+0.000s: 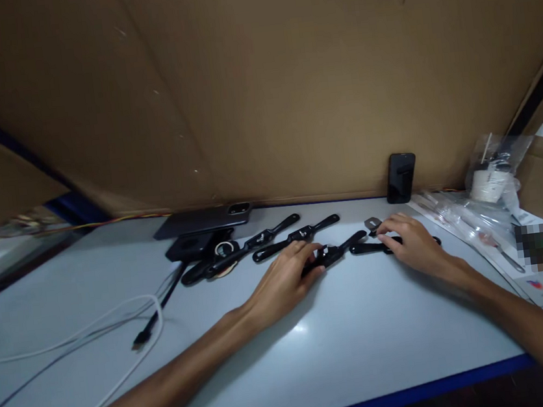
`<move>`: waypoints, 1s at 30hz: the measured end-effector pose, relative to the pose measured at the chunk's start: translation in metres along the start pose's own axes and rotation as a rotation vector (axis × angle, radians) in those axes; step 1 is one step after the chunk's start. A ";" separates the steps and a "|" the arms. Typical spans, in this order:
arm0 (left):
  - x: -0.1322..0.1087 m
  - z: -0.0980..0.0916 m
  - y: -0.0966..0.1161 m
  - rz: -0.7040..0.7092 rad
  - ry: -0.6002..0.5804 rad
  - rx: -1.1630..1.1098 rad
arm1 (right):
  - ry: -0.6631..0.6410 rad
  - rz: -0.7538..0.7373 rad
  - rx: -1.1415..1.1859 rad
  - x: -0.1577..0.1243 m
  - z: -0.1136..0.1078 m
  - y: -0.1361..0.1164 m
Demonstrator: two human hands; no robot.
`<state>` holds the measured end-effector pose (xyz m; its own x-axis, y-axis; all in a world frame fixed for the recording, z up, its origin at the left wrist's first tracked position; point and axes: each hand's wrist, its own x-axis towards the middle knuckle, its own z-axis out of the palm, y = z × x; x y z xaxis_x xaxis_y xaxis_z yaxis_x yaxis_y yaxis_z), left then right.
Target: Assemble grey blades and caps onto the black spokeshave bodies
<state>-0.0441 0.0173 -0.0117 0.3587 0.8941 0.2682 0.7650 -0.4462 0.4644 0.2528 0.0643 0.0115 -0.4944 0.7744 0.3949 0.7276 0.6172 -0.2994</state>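
Several black two-handled tools that look like spokeshaves lie in a loose row on the grey table. My left hand is closed round the near handle of one spokeshave, whose other handle points up to the right. My right hand is above another spokeshave and hides its middle. Its fingers are pinched at a small flat metal piece with a dark end, perhaps a blade. Two more, a middle spokeshave and a left spokeshave, lie beyond my left hand.
A dark phone lies at the back, near a black device with a cable. A second phone leans on the cardboard wall. Plastic bags lie right, by white containers. White cables loop at left.
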 end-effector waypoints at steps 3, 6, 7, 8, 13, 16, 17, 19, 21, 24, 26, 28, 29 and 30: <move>-0.005 0.005 0.012 0.024 -0.025 -0.069 | 0.041 -0.094 0.013 -0.005 0.015 -0.024; -0.011 0.009 0.024 0.061 -0.031 -0.124 | 0.005 -0.156 -0.016 -0.012 0.028 -0.050; -0.014 0.011 0.028 0.074 -0.038 -0.135 | -0.008 -0.160 -0.037 -0.013 0.030 -0.057; -0.016 0.012 0.031 0.085 -0.046 -0.140 | -0.020 -0.161 -0.057 -0.014 0.032 -0.062; -0.020 0.014 0.043 0.087 -0.065 -0.109 | -0.069 -0.167 -0.129 -0.014 0.033 -0.070; -0.019 0.013 0.045 0.078 -0.080 -0.095 | -0.080 -0.182 -0.147 -0.014 0.034 -0.070; -0.018 0.013 0.044 0.078 -0.091 -0.091 | -0.088 -0.186 -0.146 -0.014 0.034 -0.070; -0.017 0.012 0.043 0.078 -0.106 -0.082 | -0.107 -0.194 -0.130 -0.015 0.035 -0.069; -0.016 0.012 0.039 0.083 -0.112 -0.078 | -0.120 -0.210 -0.088 -0.016 0.035 -0.067; -0.014 0.012 0.033 0.101 -0.093 -0.082 | -0.118 -0.242 0.089 -0.016 0.034 -0.060; -0.013 0.011 0.028 0.121 -0.076 -0.103 | -0.083 -0.209 0.255 -0.015 0.035 -0.055; -0.012 0.010 0.025 0.134 -0.076 -0.126 | -0.019 -0.124 0.374 -0.014 0.036 -0.052; -0.012 0.010 0.025 0.134 -0.080 -0.130 | 0.009 -0.082 0.399 -0.014 0.037 -0.052; -0.011 0.009 0.025 0.130 -0.085 -0.127 | 0.027 -0.053 0.402 -0.014 0.037 -0.053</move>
<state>-0.0242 -0.0031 -0.0111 0.4981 0.8263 0.2630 0.6379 -0.5546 0.5344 0.2034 0.0262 -0.0102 -0.5095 0.7393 0.4403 0.4549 0.6658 -0.5914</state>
